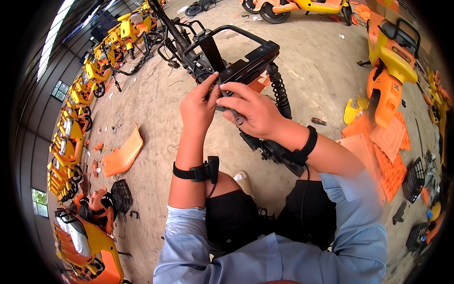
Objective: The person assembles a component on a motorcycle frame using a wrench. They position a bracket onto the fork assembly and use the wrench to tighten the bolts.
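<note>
A stripped scooter frame point(236, 71) of black metal stands in front of me, with a coil-spring shock absorber point(280, 90) on its right side. My right hand point(255, 111) is closed around a dark grey tubular tool point(239, 121) whose round, hollow end shows below the fingers. The tool's other end runs up toward the underside of the frame's black top plate. Close beside it, my left hand point(196, 108) has its thumb and forefinger bent together at the frame's near edge. What those fingertips pinch is hidden.
Yellow scooters point(94, 71) line the left wall. An orange panel point(124, 154) and a black basket point(122, 195) lie at left. On the right are a screwdriver point(321, 122), more orange panels point(388, 142) and an orange-yellow scooter body point(388, 90).
</note>
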`<act>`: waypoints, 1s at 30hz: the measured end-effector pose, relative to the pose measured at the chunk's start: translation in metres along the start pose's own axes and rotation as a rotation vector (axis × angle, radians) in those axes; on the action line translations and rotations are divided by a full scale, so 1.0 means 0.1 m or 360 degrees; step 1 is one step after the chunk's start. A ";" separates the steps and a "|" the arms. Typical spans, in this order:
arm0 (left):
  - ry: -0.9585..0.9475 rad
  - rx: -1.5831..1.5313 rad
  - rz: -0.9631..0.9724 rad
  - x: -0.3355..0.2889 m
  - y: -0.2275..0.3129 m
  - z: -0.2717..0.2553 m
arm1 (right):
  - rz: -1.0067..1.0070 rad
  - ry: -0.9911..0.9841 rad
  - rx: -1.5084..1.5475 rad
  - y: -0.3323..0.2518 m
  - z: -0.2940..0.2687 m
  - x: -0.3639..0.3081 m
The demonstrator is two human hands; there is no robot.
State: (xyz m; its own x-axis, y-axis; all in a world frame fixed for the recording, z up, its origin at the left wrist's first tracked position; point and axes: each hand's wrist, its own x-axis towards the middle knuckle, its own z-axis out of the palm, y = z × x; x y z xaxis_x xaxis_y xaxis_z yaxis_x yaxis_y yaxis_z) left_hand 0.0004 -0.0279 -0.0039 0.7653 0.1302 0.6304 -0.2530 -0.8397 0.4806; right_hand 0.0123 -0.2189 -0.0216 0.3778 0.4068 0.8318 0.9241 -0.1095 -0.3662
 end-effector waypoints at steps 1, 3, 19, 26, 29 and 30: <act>-0.0030 -0.0022 -0.0002 0.01 0.00 0.00 | 0.0022 -0.0051 -0.0040 -0.05 0.05 0.00; -0.0046 -0.0013 -0.0017 0.00 -0.02 0.03 | 0.0012 0.0008 -0.0134 -0.13 0.12 0.01; 0.0178 0.0001 -0.0035 0.02 0.09 0.08 | 0.0941 0.0272 0.1674 0.36 -0.23 0.26; 0.0156 0.0115 0.0075 0.03 0.08 0.04 | 0.1012 0.0146 0.1782 0.51 -0.34 0.27; 0.0214 0.0133 0.0242 0.03 0.03 0.04 | 0.1038 0.0153 0.1758 0.53 -0.33 0.28; 0.0219 0.0137 0.0238 0.03 0.02 0.04 | 0.1051 0.0161 0.1760 0.54 -0.32 0.29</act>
State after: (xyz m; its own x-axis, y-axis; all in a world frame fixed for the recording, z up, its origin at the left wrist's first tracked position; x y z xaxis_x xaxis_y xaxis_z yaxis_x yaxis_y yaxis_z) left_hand 0.0043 -0.0317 -0.0034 0.6334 0.0669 0.7709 -0.3015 -0.8962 0.3255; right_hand 0.0748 -0.2423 -0.0036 0.7894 0.4883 0.3720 0.0417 0.5620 -0.8261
